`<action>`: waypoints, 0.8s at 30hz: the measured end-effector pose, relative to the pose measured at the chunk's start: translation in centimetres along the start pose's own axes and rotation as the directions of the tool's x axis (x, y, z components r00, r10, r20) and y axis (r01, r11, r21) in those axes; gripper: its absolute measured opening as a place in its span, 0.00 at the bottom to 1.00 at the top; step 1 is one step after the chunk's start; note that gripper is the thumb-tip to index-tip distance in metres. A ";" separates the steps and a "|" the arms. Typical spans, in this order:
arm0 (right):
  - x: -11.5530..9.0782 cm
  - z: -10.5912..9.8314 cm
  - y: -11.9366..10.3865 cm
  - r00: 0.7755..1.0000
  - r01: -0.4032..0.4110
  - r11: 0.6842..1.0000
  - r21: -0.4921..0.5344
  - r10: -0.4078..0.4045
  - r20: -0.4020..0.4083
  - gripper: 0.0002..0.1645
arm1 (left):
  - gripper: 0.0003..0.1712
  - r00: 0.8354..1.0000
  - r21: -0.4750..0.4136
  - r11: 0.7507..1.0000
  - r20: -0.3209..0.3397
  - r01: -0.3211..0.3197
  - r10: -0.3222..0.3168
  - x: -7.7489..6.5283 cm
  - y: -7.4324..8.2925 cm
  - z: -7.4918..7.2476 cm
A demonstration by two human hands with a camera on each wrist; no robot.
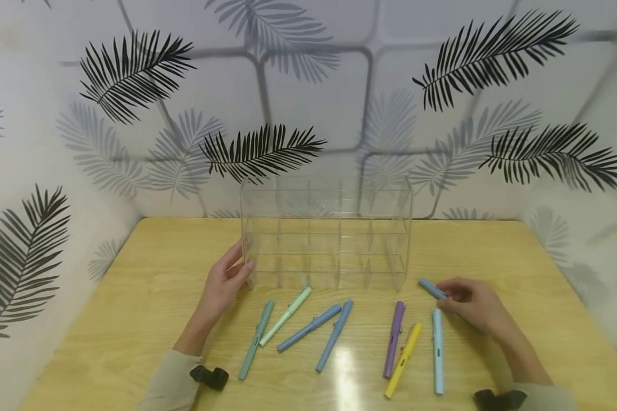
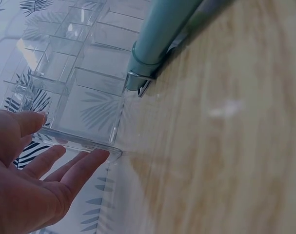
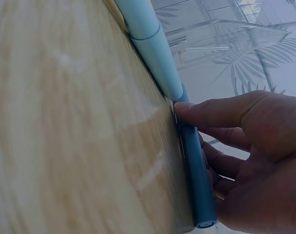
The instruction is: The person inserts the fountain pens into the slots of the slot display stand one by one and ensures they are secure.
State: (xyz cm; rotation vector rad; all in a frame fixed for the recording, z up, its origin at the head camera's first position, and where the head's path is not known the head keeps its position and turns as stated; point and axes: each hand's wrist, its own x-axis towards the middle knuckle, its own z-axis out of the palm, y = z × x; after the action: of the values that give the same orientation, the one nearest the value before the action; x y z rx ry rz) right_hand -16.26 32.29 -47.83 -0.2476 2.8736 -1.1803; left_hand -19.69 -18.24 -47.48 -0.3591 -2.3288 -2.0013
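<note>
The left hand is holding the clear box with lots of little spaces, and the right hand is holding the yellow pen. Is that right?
Not quite: the right hand is holding a blue pen. The yellow pen lies on the table, as the head view shows. The left hand does hold the clear box.

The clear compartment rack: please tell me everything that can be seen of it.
The clear, box-shaped rack, apparently of rigid plastic, stands upright on the yellow wood-grain table, before the white leaf-patterned wall. Thin dividers form rows and columns of open compartments, which look empty. The person's bare left hand holds its left side.
</note>
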 end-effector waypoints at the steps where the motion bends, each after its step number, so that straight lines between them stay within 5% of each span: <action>1: 0.1 0.0 0.0 1.000 0.004 1.000 -0.001 -0.004 0.002 0.19 | 0.35 1.000 -0.003 1.000 -0.003 0.004 -0.004 0.0 0.0 -0.1; 16: 0.2 -0.4 0.6 0.999 0.009 1.000 0.018 -0.008 -0.039 0.18 | 0.36 1.000 0.014 1.000 -0.012 0.011 -0.011 -0.1 -0.2 -0.1; 24: 0.0 -0.9 0.7 0.994 0.052 0.991 0.120 -0.040 -0.101 0.18 | 0.35 1.000 0.018 1.000 -0.002 -0.008 0.008 -0.1 -0.4 -0.1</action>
State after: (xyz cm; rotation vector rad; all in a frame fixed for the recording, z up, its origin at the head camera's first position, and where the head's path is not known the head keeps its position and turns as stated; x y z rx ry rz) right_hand -16.45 33.45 -47.69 -0.2605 2.8780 -1.4094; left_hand -19.69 -18.42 -47.88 -0.3651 -2.3392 -1.9746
